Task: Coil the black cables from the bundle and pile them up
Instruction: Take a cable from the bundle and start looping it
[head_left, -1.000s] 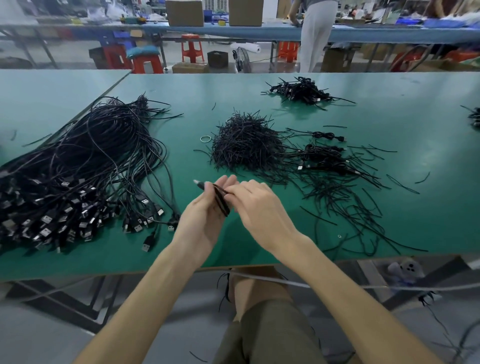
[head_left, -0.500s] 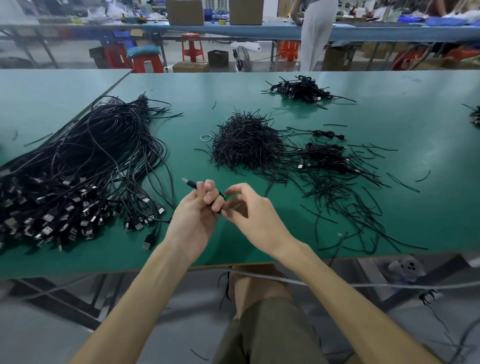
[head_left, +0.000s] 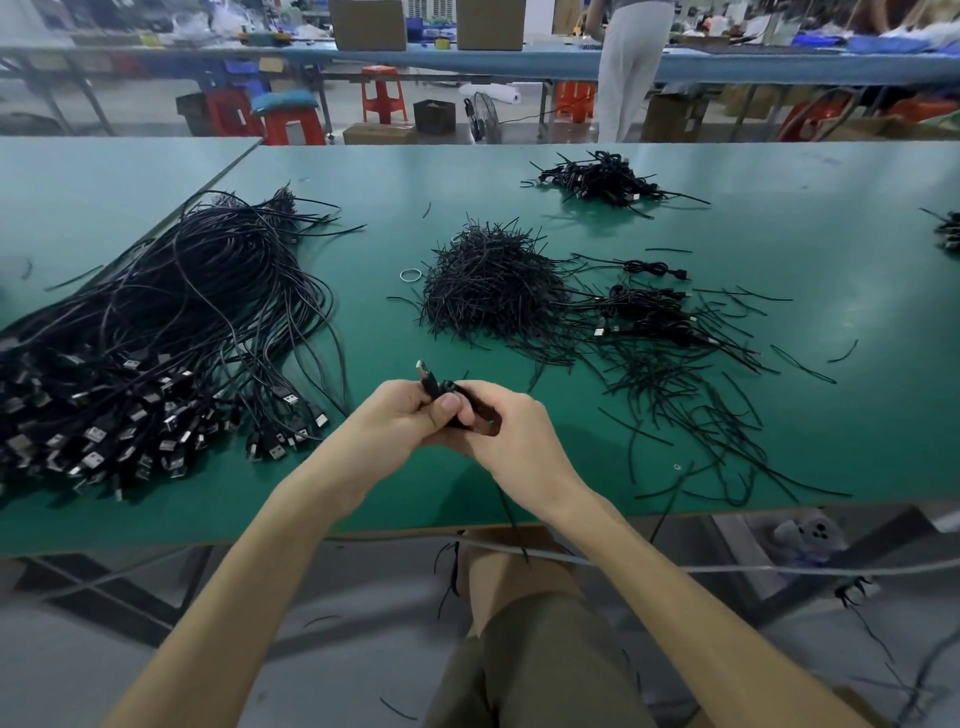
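Note:
A big bundle of black USB cables (head_left: 156, 332) sprawls over the left of the green table (head_left: 779, 208), plugs toward me. Above the table's near edge, my left hand (head_left: 400, 421) and my right hand (head_left: 514, 441) meet around one coiled black cable (head_left: 441, 392). The left thumb presses on the coil and its USB plug sticks up past the fingers. My right hand's fingers curl round the coil's right side. A thin black strand hangs below the hands. Several coiled cables (head_left: 644, 306) lie to the right of a heap of black twist ties (head_left: 493, 286).
Loose ties (head_left: 691, 405) scatter across the right near part of the table. A rubber band (head_left: 410, 274) lies left of the tie heap. Another cable pile (head_left: 602, 179) sits at the far middle. Behind the table stand red stools (head_left: 384, 98) and a person (head_left: 628, 67).
Both hands have closed tighter on the coil. The left thumb now lies over it, and the plug tip points up rather than out to the left.

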